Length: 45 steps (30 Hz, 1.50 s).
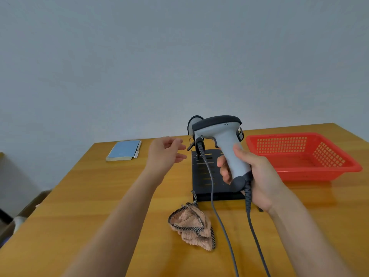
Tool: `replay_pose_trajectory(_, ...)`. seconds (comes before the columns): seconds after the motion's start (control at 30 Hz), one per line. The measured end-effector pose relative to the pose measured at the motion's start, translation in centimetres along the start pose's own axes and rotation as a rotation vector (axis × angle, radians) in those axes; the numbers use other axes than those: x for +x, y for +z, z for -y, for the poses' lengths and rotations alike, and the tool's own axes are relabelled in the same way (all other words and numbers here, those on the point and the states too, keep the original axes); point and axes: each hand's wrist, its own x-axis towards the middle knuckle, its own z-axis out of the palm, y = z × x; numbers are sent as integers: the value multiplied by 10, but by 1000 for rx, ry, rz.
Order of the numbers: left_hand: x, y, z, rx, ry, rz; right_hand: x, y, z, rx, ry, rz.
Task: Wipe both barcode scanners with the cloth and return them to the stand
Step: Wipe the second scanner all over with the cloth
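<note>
1. Two scanners: right hand (pixel 257 174) is gripping one scanner (pixel 223 140) by its handle; second scanner (pixel 194 124) is sitting on the stand (pixel 201 176) behind.
2. One cloth (pixel 192 226) is lying crumpled below that grip.
3. Left hand (pixel 165 154) is hovering with fingers spread, holding nothing.

Barcode scanners: two, one (pixel 221 136) held, one (pixel 194 124) on the stand
Stand (pixel 203 172): one
Cloth (pixel 192 226): one
Cables: two
Red basket (pixel 303 154): one
Notebook (pixel 124 149): one
Hands: two, left (pixel 165 154), right (pixel 253 176)
Desk (pixel 99 196): one
</note>
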Motion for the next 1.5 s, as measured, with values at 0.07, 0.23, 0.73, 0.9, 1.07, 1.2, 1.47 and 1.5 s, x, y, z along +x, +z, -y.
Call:
replay_pose_trajectory(0.07, 1, -9, 2, -3, -20, -5, 0, 3, -1, 21, 39, 40)
replay_pose_trajectory(0.23, 5, -27, 2, -28, -54, 0, 2, 6, -3, 33, 100, 148)
replay_pose_trajectory(0.73, 10, -41, -10, -640, -197, 270, 4, 25, -8, -268, 5, 161)
replay_pose_trajectory(0.9, 7, -41, -16, -695, -178, 370, 9, 18, -12, -232, 20, 257)
replay_pose_trajectory(1.07, 3, -43, -22, -706, -127, 417, 15, 8, -14, -139, 46, 301)
replay_pose_trajectory(1.2, 3, -44, -26, -677, -89, 403, 18, 2, -15, -43, 66, 405)
replay_pose_trajectory(1.47, 1, -41, -28, -612, -74, 382, 21, 0, -19, -36, 114, 516)
replay_pose_trajectory(1.5, 0, -42, -29, -610, -75, 382, 21, 0, -20, -49, 116, 511)
